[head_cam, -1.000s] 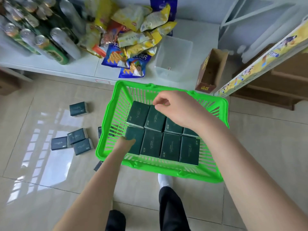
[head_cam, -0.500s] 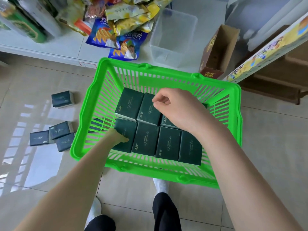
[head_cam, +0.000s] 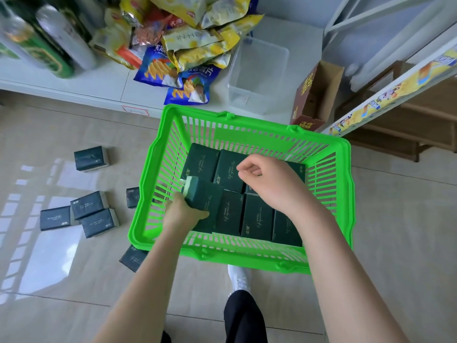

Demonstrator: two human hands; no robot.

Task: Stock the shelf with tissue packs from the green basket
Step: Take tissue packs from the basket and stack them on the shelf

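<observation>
Flanking the green plastic basket (head_cam: 347, 194) on its left lie loose dark packs (head_cam: 90, 205). The left hand (head_cam: 184, 214) grips a dark-green tissue pack (head_cam: 201, 194) at the near-left corner, long axis near-to-far, pale far end raised; the right hand (head_cam: 269, 184) hovers curled, empty.

Left grip (head_cam: 183, 214) clasps a tissue pack (head_cam: 206, 199); right grip (head_cam: 269, 180) hovers, fingers curled.

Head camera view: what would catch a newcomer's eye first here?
The bright green basket sits mid-floor, lined with dark tissue packs. At its left side the left hand grips a tilted pack raised out of its row, while the right hand hovers curled above the rest. Scattered packs lie on the tiles to the left, and snack bags are heaped on the white shelf beyond.
</observation>
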